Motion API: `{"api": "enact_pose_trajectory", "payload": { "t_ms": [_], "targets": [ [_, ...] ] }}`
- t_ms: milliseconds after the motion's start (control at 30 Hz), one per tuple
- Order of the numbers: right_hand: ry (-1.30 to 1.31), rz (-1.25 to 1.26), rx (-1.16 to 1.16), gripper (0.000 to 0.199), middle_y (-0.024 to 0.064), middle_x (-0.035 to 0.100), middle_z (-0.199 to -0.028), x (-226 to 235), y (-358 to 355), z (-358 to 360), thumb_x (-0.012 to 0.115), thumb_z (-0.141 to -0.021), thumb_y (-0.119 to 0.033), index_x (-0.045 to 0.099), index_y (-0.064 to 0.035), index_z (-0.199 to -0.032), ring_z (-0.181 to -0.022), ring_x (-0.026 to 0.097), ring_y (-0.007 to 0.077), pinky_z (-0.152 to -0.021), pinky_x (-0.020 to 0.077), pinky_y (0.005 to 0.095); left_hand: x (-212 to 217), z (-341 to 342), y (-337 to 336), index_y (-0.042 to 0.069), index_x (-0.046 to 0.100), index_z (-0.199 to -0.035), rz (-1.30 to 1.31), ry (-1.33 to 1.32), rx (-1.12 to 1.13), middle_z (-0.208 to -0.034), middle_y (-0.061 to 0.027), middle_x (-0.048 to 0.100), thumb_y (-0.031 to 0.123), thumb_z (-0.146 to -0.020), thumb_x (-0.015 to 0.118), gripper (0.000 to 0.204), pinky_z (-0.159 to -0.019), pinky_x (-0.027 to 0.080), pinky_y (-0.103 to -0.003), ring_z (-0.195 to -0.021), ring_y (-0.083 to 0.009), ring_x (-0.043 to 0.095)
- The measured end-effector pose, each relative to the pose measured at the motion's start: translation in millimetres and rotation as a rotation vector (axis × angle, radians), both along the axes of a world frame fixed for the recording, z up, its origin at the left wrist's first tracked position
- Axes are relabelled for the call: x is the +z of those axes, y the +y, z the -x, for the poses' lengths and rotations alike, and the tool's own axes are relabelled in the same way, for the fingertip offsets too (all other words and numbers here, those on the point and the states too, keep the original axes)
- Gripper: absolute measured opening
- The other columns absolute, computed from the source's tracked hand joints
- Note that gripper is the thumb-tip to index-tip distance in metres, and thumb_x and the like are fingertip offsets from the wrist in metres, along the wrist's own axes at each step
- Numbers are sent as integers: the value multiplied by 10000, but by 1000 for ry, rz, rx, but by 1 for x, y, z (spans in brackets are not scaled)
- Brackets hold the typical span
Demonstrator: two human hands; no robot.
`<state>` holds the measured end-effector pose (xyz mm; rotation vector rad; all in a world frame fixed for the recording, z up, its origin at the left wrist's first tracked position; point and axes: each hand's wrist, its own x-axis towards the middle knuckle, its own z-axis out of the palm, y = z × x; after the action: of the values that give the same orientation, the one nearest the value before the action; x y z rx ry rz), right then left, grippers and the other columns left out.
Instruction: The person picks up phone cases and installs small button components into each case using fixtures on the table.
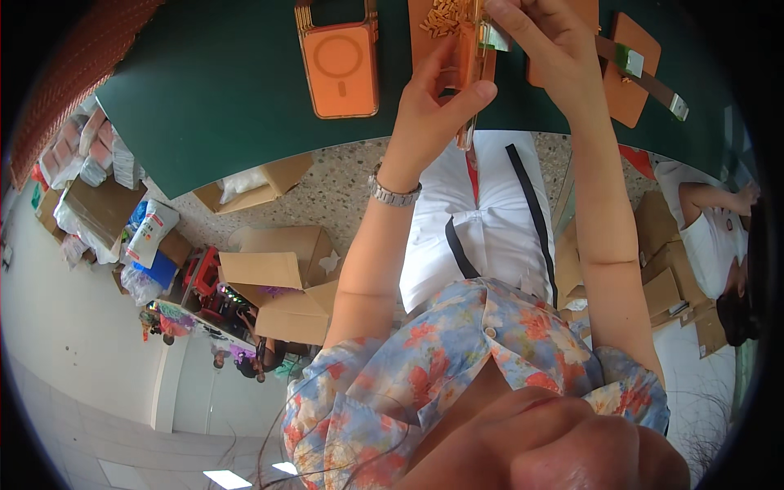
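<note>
Near the top edge, my left hand (437, 102) grips a clear orange phone case (468, 61) stood on its side, fingers behind and thumb in front. Close by on the right, my right hand (551, 45) has its fingers bent together beside the case's upper end; what they pinch is too small or hidden to tell. Just left of the case, small gold-coloured pieces (441, 16) lie heaped on an orange-brown sheet (420, 45). Further left lies a stack of orange phone cases (339, 69), the top one marked with a ring and a short bar.
The dark green table (220, 106) curves across the top. An orange-brown panel (633, 61) lies at right, crossed by a brown strip with a metal end (678, 106). Below stand open cardboard boxes (278, 269) and bagged goods (98, 155). Another person (710, 220) sits at right.
</note>
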<state>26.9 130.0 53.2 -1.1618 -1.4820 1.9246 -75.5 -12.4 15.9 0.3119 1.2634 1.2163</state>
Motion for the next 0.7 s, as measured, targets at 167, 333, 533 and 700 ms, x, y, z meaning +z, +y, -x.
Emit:
{"api": "enact_pose_trajectory", "payload": {
  "t_ms": [167, 333, 533, 700],
  "targets": [
    [45, -37, -45, 167, -32, 541, -761, -7, 0, 4, 657, -919, -80, 513, -78, -834, -674, 486, 29, -591, 385, 185, -1, 1, 2, -28, 422, -1402, -3, 4, 11, -1204, -97, 542, 210, -814, 770, 723, -830, 522, -265, -1056, -146, 583],
    [146, -30, -59, 269, -29, 520, -760, -13, -5, 1, 665, -907, -50, 418, -97, -809, -678, 471, 35, -593, 375, 187, 0, 5, -2, -13, 457, -1386, 51, -30, -20, -1182, -87, 524, 203, -813, 772, 688, -845, 521, -276, -1057, -152, 586],
    [119, 126, -69, 286, -4, 512, -798, 2, -10, 3, 643, -912, -21, 386, -96, -813, -701, 458, 49, -615, 376, 193, 5, 4, -6, -15, 446, -1393, 10, -2, 5, -1202, -85, 501, 194, -777, 810, 745, -871, 510, -296, -1049, -163, 594],
    [120, 128, -59, 176, -5, 526, -829, -2, -11, 0, 632, -925, -39, 466, -67, -873, -735, 489, 59, -645, 403, 201, 14, 8, -5, -13, 431, -1402, 78, -44, -39, -1206, -82, 498, 179, -768, 817, 767, -863, 509, -297, -1059, -165, 596]
  ]
}}
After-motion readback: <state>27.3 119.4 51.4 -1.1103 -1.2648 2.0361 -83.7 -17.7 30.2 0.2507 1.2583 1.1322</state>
